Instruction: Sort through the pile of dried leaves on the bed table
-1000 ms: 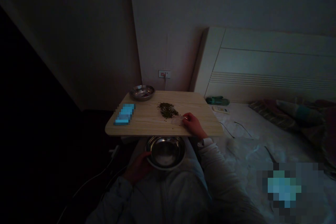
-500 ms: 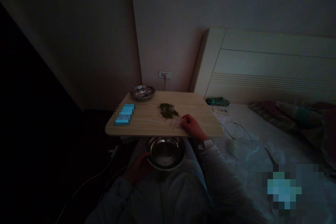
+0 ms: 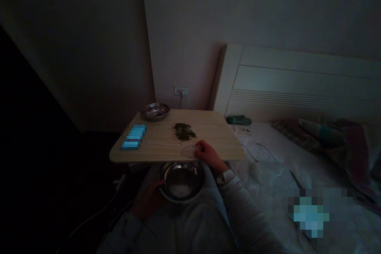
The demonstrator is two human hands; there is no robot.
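The room is dim. My left hand (image 3: 149,203) grips the rim of a steel bowl (image 3: 181,180) held on my lap just under the front edge of a small wooden table (image 3: 154,147). My right hand (image 3: 206,154) rests on the table near its front edge, fingers pinched on a small pale clear piece (image 3: 188,151) that I cannot make out. A heap of dark green bits (image 3: 183,131) lies on the table just beyond that hand.
A smaller steel dish (image 3: 155,111) sits at the table's far left corner, a blurred blue item (image 3: 133,137) at its left. A wall socket (image 3: 180,91) is behind. The bed (image 3: 276,166) with headboard, a green case (image 3: 238,120) and a rumpled blanket (image 3: 330,139) lies to the right.
My right hand has drawn the pale piece back from the green heap toward the table's front edge. The left hand still holds the bowl. My view has shifted slightly.
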